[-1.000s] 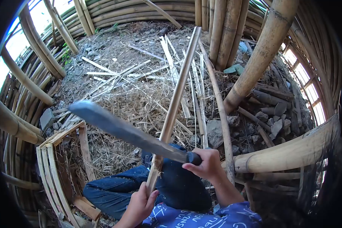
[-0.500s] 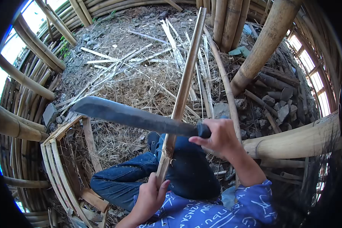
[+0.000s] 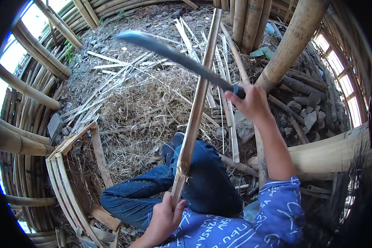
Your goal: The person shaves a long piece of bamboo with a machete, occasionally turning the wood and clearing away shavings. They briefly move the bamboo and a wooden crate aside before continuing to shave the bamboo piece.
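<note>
My left hand (image 3: 166, 217) grips the lower end of a long split bamboo strip (image 3: 194, 120), close to my lap. The strip slants up and away from me across my bent leg, its hollow inner face showing and a rough node near my hand. In my right hand (image 3: 252, 101) is the dark handle of a machete (image 3: 173, 56). Its long blade points up and to the left, crossing over the upper part of the strip in this view. The blade tip is slightly smeared by motion.
Thin bamboo slats (image 3: 140, 62) and curled shavings (image 3: 140, 107) litter the ground ahead. A wooden crate-like frame (image 3: 64, 173) stands at my left. Thick bamboo poles (image 3: 293, 45) rise at the right, with broken stones (image 3: 310, 118) beneath. A bamboo fence (image 3: 29, 136) lines the left side.
My right hand has moved up and away from me with the machete, lifting the blade from the strip's middle toward its far part. My left hand still holds the strip in nearly the same place.
</note>
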A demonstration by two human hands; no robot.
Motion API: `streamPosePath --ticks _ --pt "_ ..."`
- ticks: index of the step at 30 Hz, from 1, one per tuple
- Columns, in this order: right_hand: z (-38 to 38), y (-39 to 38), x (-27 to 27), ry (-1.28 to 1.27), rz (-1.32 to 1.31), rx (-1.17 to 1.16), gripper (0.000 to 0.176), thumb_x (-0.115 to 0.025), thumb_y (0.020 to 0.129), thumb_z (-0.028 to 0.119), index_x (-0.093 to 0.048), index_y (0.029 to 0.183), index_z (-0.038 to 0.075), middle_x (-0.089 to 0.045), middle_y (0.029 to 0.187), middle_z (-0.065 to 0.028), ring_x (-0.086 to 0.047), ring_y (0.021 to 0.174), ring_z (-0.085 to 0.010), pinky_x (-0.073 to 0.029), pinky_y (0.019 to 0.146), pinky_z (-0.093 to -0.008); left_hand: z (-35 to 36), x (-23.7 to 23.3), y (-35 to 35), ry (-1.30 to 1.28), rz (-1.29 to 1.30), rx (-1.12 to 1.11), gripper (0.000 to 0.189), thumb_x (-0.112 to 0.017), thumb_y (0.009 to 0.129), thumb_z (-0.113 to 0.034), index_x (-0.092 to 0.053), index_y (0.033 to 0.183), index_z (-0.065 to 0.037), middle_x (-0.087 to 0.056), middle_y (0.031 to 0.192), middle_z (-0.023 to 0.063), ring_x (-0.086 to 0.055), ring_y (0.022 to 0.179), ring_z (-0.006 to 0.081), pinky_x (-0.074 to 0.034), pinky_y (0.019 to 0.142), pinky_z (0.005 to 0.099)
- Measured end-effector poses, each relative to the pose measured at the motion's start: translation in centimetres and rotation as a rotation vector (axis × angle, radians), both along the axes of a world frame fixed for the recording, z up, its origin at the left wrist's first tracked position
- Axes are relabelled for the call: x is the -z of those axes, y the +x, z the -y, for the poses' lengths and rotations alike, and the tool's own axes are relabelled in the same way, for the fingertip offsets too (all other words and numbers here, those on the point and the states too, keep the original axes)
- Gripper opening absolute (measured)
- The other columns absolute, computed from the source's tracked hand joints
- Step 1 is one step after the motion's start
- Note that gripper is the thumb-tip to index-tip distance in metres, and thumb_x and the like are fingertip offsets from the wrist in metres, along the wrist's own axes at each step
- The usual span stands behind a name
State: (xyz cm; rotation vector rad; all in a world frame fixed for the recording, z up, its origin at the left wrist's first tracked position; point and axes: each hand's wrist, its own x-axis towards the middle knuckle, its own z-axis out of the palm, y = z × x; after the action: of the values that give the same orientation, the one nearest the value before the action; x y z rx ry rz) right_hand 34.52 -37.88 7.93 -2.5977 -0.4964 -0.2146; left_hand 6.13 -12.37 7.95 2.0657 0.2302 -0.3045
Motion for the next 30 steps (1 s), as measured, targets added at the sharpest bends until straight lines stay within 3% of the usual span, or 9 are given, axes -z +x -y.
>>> streamPosePath --ticks 5,12,13,18,20,25,27,30 --pt "2.1 5.8 -0.3 0.01 -0.005 0.211 0.081 -0.047 0.079 0.081 -0.067 0.071 0.004 -0.063 0.057 -0.0111 -0.069 0.063 -0.0274 -0.053 0.059 -0.0394 0.2 -0.6 -0.2 0.021 -0.013 0.001 0.029 -0.063 0.093 -0.019 -0.042 0.087 0.0 -0.055 0.056 0.0217 -0.059 0.052 0.0421 -0.042 0.045 0.0446" --pt "2.5 9.6 -0.6 0.003 0.024 0.251 0.087 -0.044 0.077 0.085 -0.068 0.072 0.001 -0.065 0.062 -0.0142 -0.07 0.067 -0.0305 -0.054 0.064 -0.0421 0.1 -0.2 -0.2 0.073 -0.032 0.008 0.03 -0.064 0.092 -0.022 -0.043 0.088 0.0 -0.056 0.058 0.022 -0.06 0.054 0.0422 -0.044 0.046 0.0441" --pt "2.6 10.2 -1.4 0.008 -0.117 0.27 0.092 -0.042 0.074 0.087 -0.069 0.077 -0.001 -0.067 0.068 -0.0168 -0.07 0.074 -0.0323 -0.055 0.07 -0.0436 0.1 -0.3 -0.3 0.071 -0.037 0.004 0.03 -0.064 0.092 -0.022 -0.043 0.088 0.0 -0.057 0.058 0.0223 -0.06 0.055 0.0425 -0.044 0.046 0.0444" --pt "1.9 12.4 -2.3 -0.025 -0.057 0.323 0.095 -0.042 0.074 0.088 -0.07 0.081 -0.002 -0.069 0.076 -0.0206 -0.07 0.083 -0.0353 -0.054 0.074 -0.0454 -0.2 0.2 -0.4 0.052 -0.008 0.021 0.029 -0.063 0.092 -0.022 -0.044 0.089 -0.001 -0.057 0.058 0.0221 -0.061 0.055 0.0423 -0.044 0.047 0.0448" --pt "1.9 13.3 -1.5 -0.027 0.006 0.364 0.081 -0.047 0.077 0.082 -0.065 0.063 0.004 -0.065 0.064 -0.0143 -0.068 0.07 -0.0311 -0.051 0.067 -0.042 -0.2 0.1 -0.5 0.043 -0.015 0.016 0.028 -0.063 0.092 -0.022 -0.044 0.089 -0.001 -0.057 0.058 0.0218 -0.061 0.055 0.0421 -0.044 0.047 0.045" --pt "1.4 13.8 -1.2 -0.024 0.064 0.378 0.084 -0.047 0.077 0.082 -0.068 0.068 0.001 -0.068 0.068 -0.0179 -0.07 0.077 -0.0354 -0.052 0.071 -0.0445 -0.2 0.1 -0.7 0.032 -0.018 0.005 0.028 -0.063 0.092 -0.022 -0.044 0.09 -0.001 -0.057 0.057 0.0213 -0.061 0.056 0.0428 -0.045 0.047 0.0454" --pt "1.4 14.2 -1.9 -0.041 -0.104 0.403 0.097 -0.043 0.073 0.088 -0.07 0.086 -0.004 -0.07 0.089 -0.0224 -0.069 0.091 -0.0352 -0.054 0.079 -0.0455 -0.2 0.1 -0.8 0.027 -0.012 -0.005 0.028 -0.063 0.092 -0.022 -0.044 0.09 -0.001 -0.057 0.057 0.0211 -0.061 0.057 0.0433 -0.045 0.048 0.0455" --pt "1.2 14.9 -2.8 -0.037 -0.078 0.445 0.097 -0.042 0.073 0.088 -0.07 0.088 -0.004 -0.07 0.091 -0.0227 -0.069 0.093 -0.0351 -0.054 0.079 -0.0448 -0.4 0.2 -1.1 0.047 0.018 0.015 0.028 -0.063 0.092 -0.022 -0.044 0.09 -0.001 -0.057 0.058 0.0214 -0.062 0.058 0.0433 -0.046 0.048 0.0451"
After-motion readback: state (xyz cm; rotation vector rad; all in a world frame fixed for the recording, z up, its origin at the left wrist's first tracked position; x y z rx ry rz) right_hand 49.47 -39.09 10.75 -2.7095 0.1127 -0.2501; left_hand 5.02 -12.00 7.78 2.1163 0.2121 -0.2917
